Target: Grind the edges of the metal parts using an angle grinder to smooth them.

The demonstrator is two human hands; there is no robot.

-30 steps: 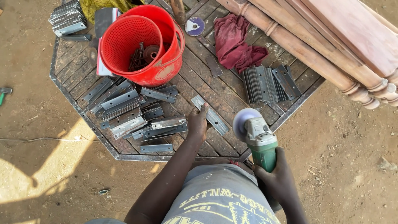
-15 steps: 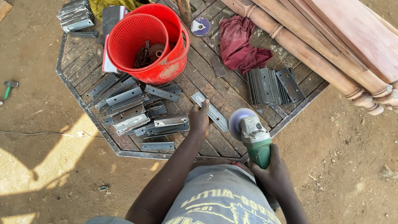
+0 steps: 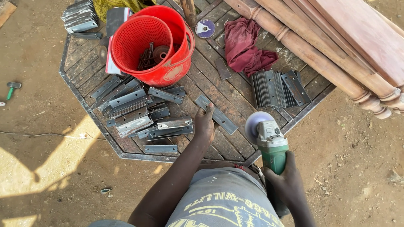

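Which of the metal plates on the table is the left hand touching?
The left hand touches the single flat plate lying alone and diagonal on the wooden table, apart from the heaped plates and the stacked plates.

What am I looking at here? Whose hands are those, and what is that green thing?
The camera sits on a person's head and looks down, so you see their own arms. Their right hand holds a green angle grinder, a power tool with a spinning disc for cutting or smoothing metal. Their left hand rests on a flat metal strip lying on a wooden eight-sided table. More metal brackets lie in a pile on the table and another stack stands on edge. There is also a red bucket with a red basket inside it, a dark red rag and a spare grinding disc.
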